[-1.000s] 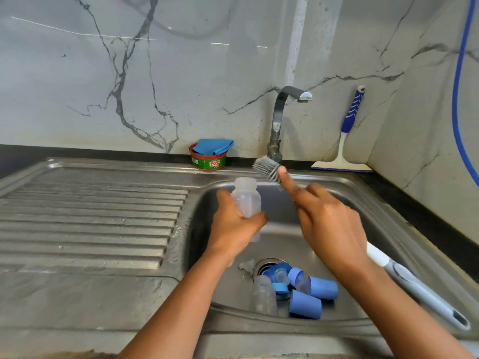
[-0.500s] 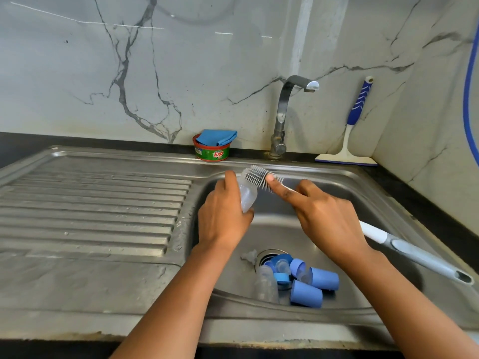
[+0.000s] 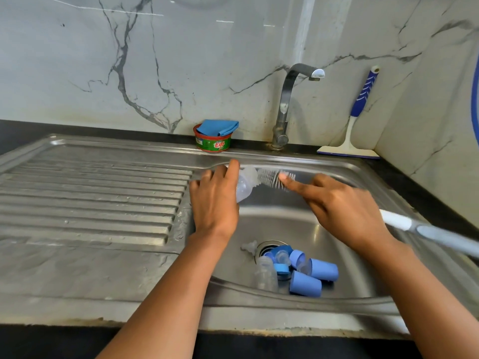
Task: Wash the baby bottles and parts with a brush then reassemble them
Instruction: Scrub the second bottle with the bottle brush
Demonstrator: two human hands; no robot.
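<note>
Over the sink, the clear bottle is being gripped by the left hand while the brush, held in the right hand with forefinger extended, is being aligned at its mouth; straight insertion is judged the next requirement.

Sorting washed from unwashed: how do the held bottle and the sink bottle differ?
The held bottle is gripped by the left hand, brush at its mouth; the sink bottle lies untouched among blue caps. The held bottle is raised, the sink bottle on the basin floor. Both are clear.
</note>
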